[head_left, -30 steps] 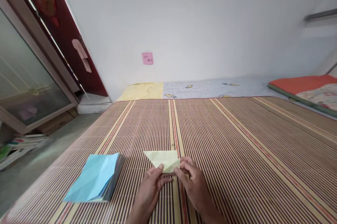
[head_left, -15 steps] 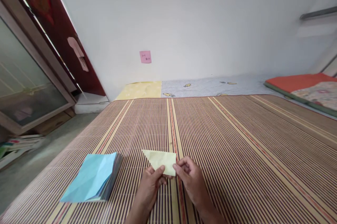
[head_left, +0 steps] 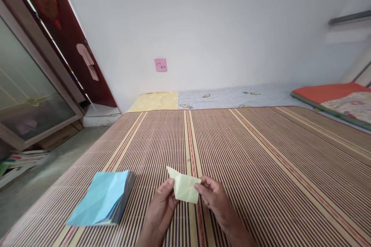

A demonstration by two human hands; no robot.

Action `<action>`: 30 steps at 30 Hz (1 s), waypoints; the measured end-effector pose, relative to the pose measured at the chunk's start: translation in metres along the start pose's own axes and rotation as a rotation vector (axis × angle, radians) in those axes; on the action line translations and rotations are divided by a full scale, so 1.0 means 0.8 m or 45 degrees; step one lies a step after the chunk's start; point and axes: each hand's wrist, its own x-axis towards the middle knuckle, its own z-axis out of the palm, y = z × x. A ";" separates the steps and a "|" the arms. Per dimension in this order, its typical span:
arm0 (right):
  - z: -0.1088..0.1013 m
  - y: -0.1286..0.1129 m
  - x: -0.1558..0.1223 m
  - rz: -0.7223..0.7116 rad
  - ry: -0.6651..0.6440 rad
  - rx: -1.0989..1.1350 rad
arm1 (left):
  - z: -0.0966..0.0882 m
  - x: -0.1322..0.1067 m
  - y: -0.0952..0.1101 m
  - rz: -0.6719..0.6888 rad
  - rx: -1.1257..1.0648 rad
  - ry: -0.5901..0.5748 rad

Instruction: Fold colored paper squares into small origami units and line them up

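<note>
Item: pale-yellow folded paper sheet, right of the sky-blue-topped paper stack; left hand and right hand, nearly closed, each pinch one edge. We judge uneven pulling could skew its folds.

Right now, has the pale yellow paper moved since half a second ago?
Yes: judged against the mat's middle red stripe, the pale yellow paper has shifted rightward and slightly nearer the person, its right edge now past the stripe.
</note>
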 end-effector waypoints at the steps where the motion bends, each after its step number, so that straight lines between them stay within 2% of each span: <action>1: -0.002 -0.003 -0.001 0.000 -0.019 -0.009 | 0.001 0.000 0.001 -0.004 -0.013 -0.007; 8: -0.006 -0.040 -0.012 -0.115 -0.151 -0.032 | 0.009 -0.017 0.001 -0.186 0.015 -0.226; 11: -0.003 -0.050 -0.017 -0.196 -0.206 -0.010 | 0.011 -0.022 -0.001 -0.239 0.059 -0.277; 13: -0.002 -0.052 -0.018 -0.244 -0.238 0.004 | 0.013 -0.022 -0.003 -0.193 0.124 -0.255; 15: -0.001 -0.050 -0.018 -0.238 -0.235 0.007 | 0.014 -0.019 -0.004 -0.074 0.233 -0.178; 20: 0.004 -0.034 -0.014 -0.062 -0.039 0.068 | 0.018 -0.016 -0.003 0.221 0.430 0.045; 23: 0.010 -0.022 -0.012 -0.009 -0.120 0.046 | 0.021 -0.019 -0.006 0.380 0.580 0.133; 26: 0.014 -0.016 -0.011 -0.080 -0.162 -0.007 | 0.022 -0.020 -0.010 0.401 0.610 0.112; 30: 0.006 -0.021 -0.012 -0.152 -0.152 -0.134 | 0.017 -0.013 -0.012 0.245 0.563 -0.011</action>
